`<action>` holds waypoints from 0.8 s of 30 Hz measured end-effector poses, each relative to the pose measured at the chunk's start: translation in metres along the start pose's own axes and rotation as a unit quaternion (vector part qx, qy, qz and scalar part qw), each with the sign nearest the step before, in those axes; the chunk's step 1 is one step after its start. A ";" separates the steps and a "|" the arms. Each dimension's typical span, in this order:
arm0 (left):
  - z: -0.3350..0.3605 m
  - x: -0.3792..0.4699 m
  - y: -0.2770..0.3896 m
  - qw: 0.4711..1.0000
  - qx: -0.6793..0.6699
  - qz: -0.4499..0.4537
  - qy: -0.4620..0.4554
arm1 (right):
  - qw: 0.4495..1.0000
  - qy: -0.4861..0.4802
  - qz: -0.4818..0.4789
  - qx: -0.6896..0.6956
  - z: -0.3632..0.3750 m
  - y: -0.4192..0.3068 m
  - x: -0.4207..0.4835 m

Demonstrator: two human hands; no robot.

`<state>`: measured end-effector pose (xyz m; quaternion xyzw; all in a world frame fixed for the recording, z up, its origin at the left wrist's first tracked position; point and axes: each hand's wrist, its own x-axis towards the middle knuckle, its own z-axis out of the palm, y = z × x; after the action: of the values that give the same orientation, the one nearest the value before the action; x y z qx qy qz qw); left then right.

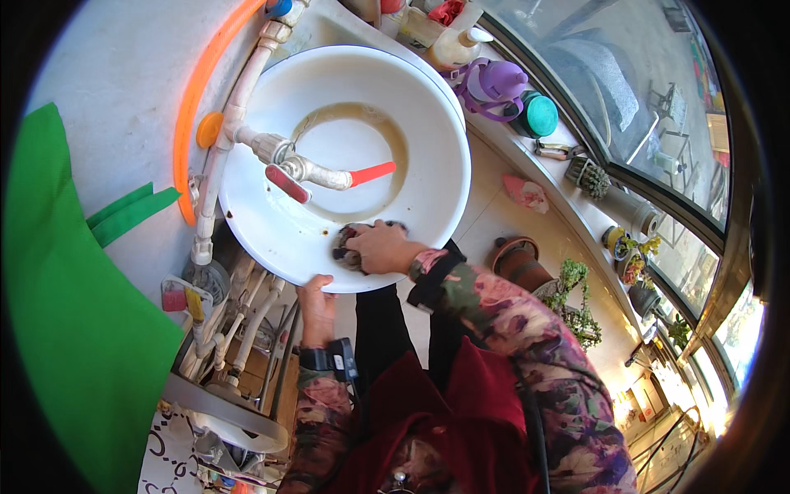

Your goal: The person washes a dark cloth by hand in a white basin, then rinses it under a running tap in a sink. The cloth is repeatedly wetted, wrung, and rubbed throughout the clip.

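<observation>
A large white enamel basin (432,148) with a little murky water in it stands under a pipe tap (321,171) that has a red lever and a red tube on its spout. My right hand (386,247) presses a dark, mottled scrubbing pad or cloth (347,256) against the basin's near inner wall. With the thumb over the rim, my left hand (318,309) grips the basin at its near edge; those fingers are partly hidden beneath it. Small brown spots mark the enamel left of the pad.
White pipes (237,102) and an orange hose (185,123) run along the left wall. On the windowsill at right are a pump bottle (453,49), a purple bottle (500,80), a teal-lidded jar (541,115) and potted plants. A brown pot (518,265) stands below the sill.
</observation>
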<state>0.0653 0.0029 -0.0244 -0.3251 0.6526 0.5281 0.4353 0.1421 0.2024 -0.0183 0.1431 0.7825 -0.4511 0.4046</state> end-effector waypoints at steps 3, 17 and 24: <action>-0.006 0.006 0.019 0.998 0.048 0.022 0.019 | 0.981 -0.047 0.056 -0.177 -0.025 0.024 -0.003; 0.048 -0.030 -0.053 0.976 -0.145 -0.049 -0.153 | 0.968 0.115 0.130 -0.182 -0.011 0.019 -0.003; 0.040 -0.015 -0.060 0.988 -0.136 0.030 -0.073 | 0.996 0.055 0.029 0.056 0.006 -0.013 0.013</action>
<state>0.1338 0.0271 -0.0378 -0.3220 0.5505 0.6474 0.4173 0.1296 0.1881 -0.0222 0.2126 0.7724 -0.4743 0.3651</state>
